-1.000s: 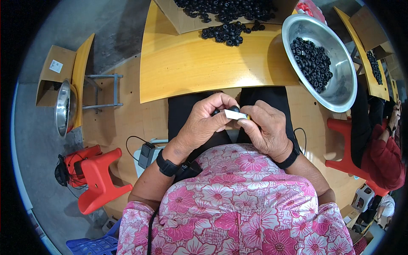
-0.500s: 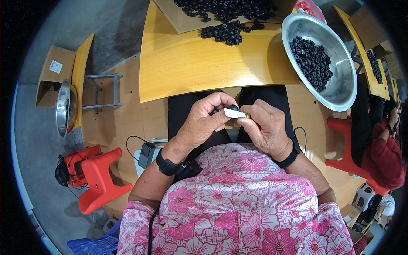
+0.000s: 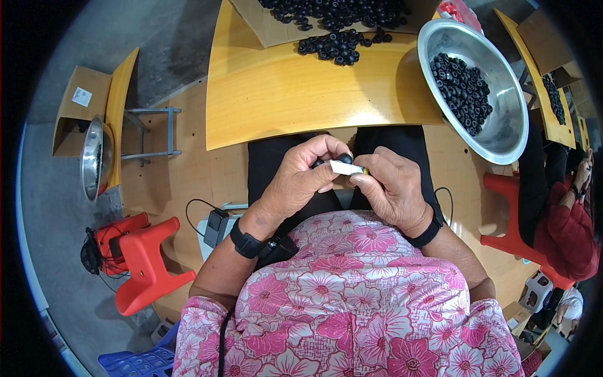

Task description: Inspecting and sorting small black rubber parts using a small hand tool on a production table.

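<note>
Facing each other above the lap, the two hands are held close together, just off the near edge of the yellow table [image 3: 301, 100]. Two small black parts [image 3: 344, 158] are gripped by the curled fingers and thumb of the left hand [image 3: 300, 173]; one part is largely covered by the fingers. A flat white strip [image 3: 344, 168] is pinched between the thumb and the bent fingers of the right hand [image 3: 396, 188]. A small yellow section is seen at the right end of the strip, beside the fingertips. The strip is positioned in front of the black parts; whether contact is made cannot be told. A dark band [image 3: 247, 244] is worn on the left wrist and a second dark band [image 3: 428, 230] on the right.

A cardboard box [image 3: 270, 36] is placed at the far side of the table. A loose pile [image 3: 339, 50] of similar black pieces is spread from its opening onto the tabletop. A metal bowl [image 3: 510, 116], partly filled with black rings [image 3: 461, 94], is located at the right end of the table. A red stool [image 3: 147, 270] is seen at the left, and a seated person [image 3: 568, 232] in a dark red top at the right.
</note>
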`<control>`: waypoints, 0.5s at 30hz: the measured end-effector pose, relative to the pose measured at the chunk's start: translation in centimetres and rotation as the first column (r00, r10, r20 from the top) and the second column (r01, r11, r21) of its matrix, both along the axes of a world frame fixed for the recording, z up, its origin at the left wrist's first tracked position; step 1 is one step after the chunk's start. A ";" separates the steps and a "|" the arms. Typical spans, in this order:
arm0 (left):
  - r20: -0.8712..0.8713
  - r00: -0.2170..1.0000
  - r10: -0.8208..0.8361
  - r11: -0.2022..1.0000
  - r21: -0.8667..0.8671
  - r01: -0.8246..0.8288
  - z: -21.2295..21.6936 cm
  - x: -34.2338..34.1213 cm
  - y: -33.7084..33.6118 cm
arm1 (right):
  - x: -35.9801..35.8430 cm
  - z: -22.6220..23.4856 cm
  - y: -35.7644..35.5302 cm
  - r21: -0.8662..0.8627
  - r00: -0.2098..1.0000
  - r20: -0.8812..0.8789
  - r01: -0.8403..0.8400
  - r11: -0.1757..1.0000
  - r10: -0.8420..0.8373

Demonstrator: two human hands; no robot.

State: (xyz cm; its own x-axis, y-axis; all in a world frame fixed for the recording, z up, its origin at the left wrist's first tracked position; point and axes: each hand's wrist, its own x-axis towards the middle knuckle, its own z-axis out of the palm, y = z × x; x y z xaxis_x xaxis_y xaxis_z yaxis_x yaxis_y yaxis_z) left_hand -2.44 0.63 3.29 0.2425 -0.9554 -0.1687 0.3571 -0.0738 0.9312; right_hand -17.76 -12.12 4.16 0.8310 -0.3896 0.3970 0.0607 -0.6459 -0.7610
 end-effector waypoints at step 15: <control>0.055 0.998 0.015 1.000 -0.022 -0.014 -0.1 0.2 0.1 | 0.1 0.0 0.1 0.008 1.000 0.017 0.015 1.000 -0.015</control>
State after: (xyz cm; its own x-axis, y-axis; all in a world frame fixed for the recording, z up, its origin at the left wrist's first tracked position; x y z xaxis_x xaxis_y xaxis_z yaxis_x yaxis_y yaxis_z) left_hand -2.23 0.68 3.22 0.2651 -0.9548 -0.1342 0.3059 -0.0487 0.9508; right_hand -17.68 -12.04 4.11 0.8182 -0.4051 0.4081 0.0640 -0.6411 -0.7648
